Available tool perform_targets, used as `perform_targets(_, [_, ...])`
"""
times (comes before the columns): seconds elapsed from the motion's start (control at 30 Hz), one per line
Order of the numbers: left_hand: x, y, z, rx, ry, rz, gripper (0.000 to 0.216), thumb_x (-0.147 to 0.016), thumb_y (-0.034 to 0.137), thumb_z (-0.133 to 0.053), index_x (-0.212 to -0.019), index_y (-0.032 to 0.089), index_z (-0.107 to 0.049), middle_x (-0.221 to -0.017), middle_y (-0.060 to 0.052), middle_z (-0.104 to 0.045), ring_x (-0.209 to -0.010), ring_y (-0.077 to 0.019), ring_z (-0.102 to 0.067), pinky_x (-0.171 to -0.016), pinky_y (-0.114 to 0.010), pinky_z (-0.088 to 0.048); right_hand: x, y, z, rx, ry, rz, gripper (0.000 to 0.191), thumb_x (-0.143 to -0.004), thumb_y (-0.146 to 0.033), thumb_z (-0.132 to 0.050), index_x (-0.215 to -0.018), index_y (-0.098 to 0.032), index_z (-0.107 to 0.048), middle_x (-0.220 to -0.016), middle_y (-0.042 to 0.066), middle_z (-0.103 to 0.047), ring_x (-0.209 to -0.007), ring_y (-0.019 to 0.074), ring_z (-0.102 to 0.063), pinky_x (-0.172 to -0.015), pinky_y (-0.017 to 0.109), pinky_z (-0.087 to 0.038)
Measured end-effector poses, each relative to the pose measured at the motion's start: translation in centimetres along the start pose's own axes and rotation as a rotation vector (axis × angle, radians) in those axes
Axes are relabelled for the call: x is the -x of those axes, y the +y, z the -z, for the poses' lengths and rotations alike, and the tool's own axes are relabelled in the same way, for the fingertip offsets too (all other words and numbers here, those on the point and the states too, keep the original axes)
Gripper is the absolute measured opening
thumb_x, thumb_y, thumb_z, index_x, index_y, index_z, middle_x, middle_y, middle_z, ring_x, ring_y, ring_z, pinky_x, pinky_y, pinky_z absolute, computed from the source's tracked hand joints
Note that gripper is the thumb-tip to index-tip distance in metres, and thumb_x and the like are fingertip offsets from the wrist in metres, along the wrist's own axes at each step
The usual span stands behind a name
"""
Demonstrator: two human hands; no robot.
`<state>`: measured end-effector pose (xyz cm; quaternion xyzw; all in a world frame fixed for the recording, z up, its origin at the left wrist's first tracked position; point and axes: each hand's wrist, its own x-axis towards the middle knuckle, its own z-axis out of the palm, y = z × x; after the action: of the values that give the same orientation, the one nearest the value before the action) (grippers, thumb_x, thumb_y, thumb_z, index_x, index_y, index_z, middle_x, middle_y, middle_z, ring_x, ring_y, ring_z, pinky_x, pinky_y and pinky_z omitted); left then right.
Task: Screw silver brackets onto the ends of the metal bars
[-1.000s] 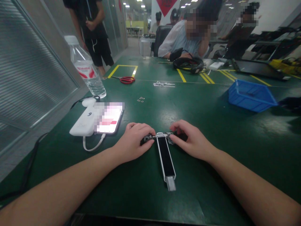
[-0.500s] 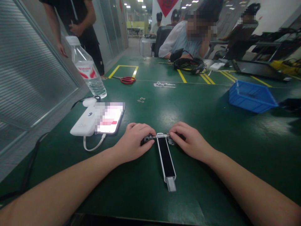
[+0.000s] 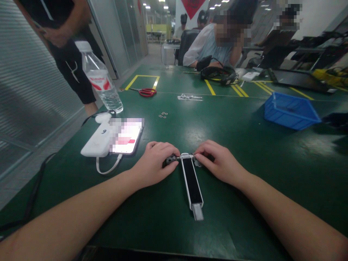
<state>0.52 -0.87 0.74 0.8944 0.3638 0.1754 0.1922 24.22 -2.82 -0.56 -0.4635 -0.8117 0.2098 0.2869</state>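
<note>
The long black bar with silver edges [image 3: 191, 188] lies flat on the green table [image 3: 244, 221]. A thin metal rod [image 3: 187, 156] crosses its top end. My left hand [image 3: 154, 164] grips the dark end piece [image 3: 170, 159], and my right hand [image 3: 221, 162] seems to pinch the rod's other end. I cannot tell if the rod is fixed on yet.

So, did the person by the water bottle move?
Yes, the person has gone left of the water bottle and bent lower.

The left bare hand [image 3: 153, 164] and right bare hand [image 3: 219, 161] rest palm-down, just apart, fingers curled and fingertips directed inward. The right thumb and forefinger are pinched. The left forearm [image 3: 81, 206] and right forearm [image 3: 288, 214] extend forward, converging at the wrists.
</note>
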Motion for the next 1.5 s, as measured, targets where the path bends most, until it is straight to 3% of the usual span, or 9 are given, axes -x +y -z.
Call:
perform_targets(0.17, [0.03, -0.05, -0.03, 0.0, -0.003, -0.005, 0.013, -0.088, 0.023, -0.053, -0.101, 0.024, -0.056, -0.106, -0.001, -0.066, -0.104, -0.0213, -0.058, -0.095, -0.043, -0.029, 0.11, -0.24, 0.06, 0.021, 0.02, -0.032, 0.009, -0.09, -0.024, -0.053, -0.093, -0.018, -0.059, -0.081, 0.004, -0.058, -0.073, 0.0168, -0.055, -0.064, 0.031, -0.045])
perform_targets(0.27, [0.08, -0.1, -0.11, 0.003, 0.0, -0.01, 0.014, -0.088, 0.023, -0.053, -0.101, 0.024, -0.056, -0.106, -0.001, -0.065, -0.103, -0.0211, -0.058, -0.095, -0.043, -0.029, 0.15, -0.24, 0.09, 0.025, 0.009, -0.005, 0.004, -0.088, -0.021, -0.055, -0.088, -0.019, -0.057, -0.081, 0.004, -0.057, -0.072, 0.016, -0.053, -0.064, 0.03, -0.043])
perform_targets(0.67, [0.09, -0.27, -0.27, 0.006, 0.016, -0.014, 0.014, -0.088, 0.023, -0.053, -0.101, 0.024, -0.057, -0.105, 0.0, -0.066, -0.102, -0.0204, -0.058, -0.094, -0.042, -0.029, -0.03, 0.02, -0.05, 0.02, -0.008, -0.035, 0.015, -0.092, -0.023, -0.052, -0.08, -0.018, -0.06, -0.08, 0.004, -0.058, -0.075, 0.017, -0.053, -0.066, 0.03, -0.042])
perform_targets(0.93, [0.08, -0.39, -0.34, 0.01, 0.026, -0.023, 0.014, -0.088, 0.023, -0.053, -0.101, 0.024, -0.057, -0.105, 0.0, -0.066, -0.102, -0.0206, -0.058, -0.093, -0.042, -0.03, 0.12, -0.23, 0.13, 0.008, -0.008, 0.003, 0.003, -0.087, -0.018, -0.055, -0.087, -0.017, -0.057, -0.081, 0.004, -0.056, -0.073, 0.0159, -0.051, -0.065, 0.03, -0.042])
perform_targets(1.4, [0.18, -0.33, -0.31, 0.009, 0.028, -0.014, 0.014, -0.087, 0.023, -0.054, -0.1, 0.024, -0.057, -0.105, -0.001, -0.066, -0.102, -0.021, -0.058, -0.094, -0.043, -0.03, -0.06, -0.27, 0.06, 0.036, -0.043, -0.013, 0.008, -0.09, -0.02, -0.051, -0.085, -0.018, -0.057, -0.08, 0.004, -0.056, -0.074, 0.0169, -0.053, -0.065, 0.03, -0.043])
perform_targets(1.5, [0.18, -0.37, -0.33, 0.009, 0.025, -0.02, 0.014, -0.088, 0.023, -0.053, -0.101, 0.024, -0.057, -0.105, 0.0, -0.066, -0.101, -0.0206, -0.058, -0.094, -0.042, -0.029, -0.01, -0.35, 0.03, 0.041, -0.029, 0.006, 0.01, -0.091, -0.022, -0.052, -0.095, -0.018, -0.06, -0.081, 0.004, -0.057, -0.075, 0.0175, -0.054, -0.066, 0.031, -0.044])
